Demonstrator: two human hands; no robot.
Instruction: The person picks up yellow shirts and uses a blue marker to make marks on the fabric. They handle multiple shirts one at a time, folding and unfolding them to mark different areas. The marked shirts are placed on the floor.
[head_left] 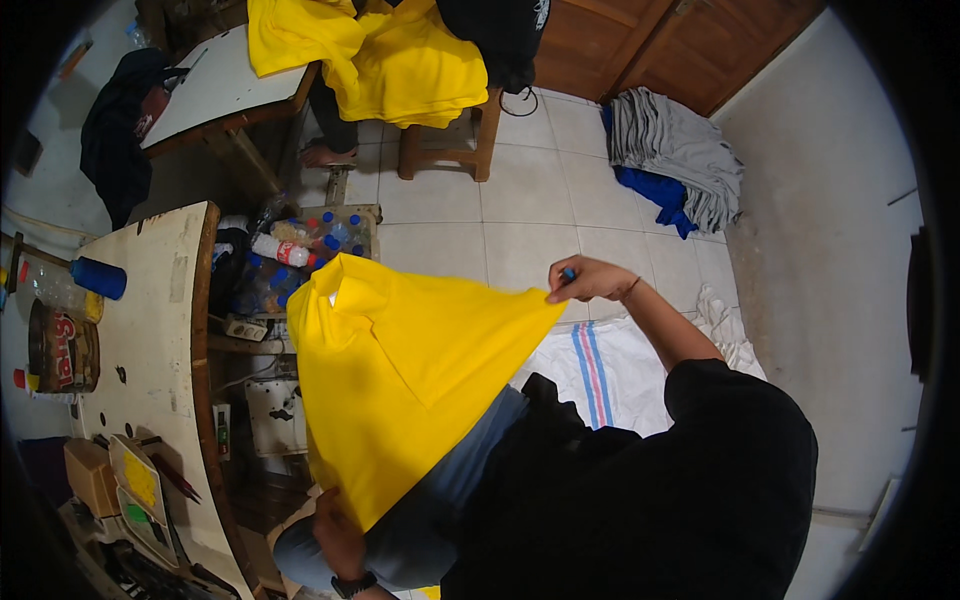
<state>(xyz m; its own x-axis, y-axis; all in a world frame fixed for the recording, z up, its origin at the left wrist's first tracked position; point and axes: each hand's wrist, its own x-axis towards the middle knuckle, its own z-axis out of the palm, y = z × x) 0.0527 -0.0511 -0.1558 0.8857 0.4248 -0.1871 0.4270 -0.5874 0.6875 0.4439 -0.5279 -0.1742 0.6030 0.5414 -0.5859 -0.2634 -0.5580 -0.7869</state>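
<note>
A yellow garment [400,350], with what looks like a collar near its far left end, is stretched across my lap between my hands. My right hand [592,280] is closed, pinching its right corner; a small blue object [570,274] shows between the fingers, too little of it to name. Down by my knee, my left hand [338,538] grips the garment's near edge, its fingertips partly hidden by shadow and cloth. A dark watch [354,584] is on that wrist. The cloth hangs over my jeans [400,540] and close to the table's edge.
At left stands a pale worktable [150,330] with a blue thread cone [98,278], a jar and small trays. Beyond the garment are plastic bottles [340,232]. Farther off, yellow cloth [415,70] covers a wooden stool [440,160]; grey folded garments [665,145] lie by the door.
</note>
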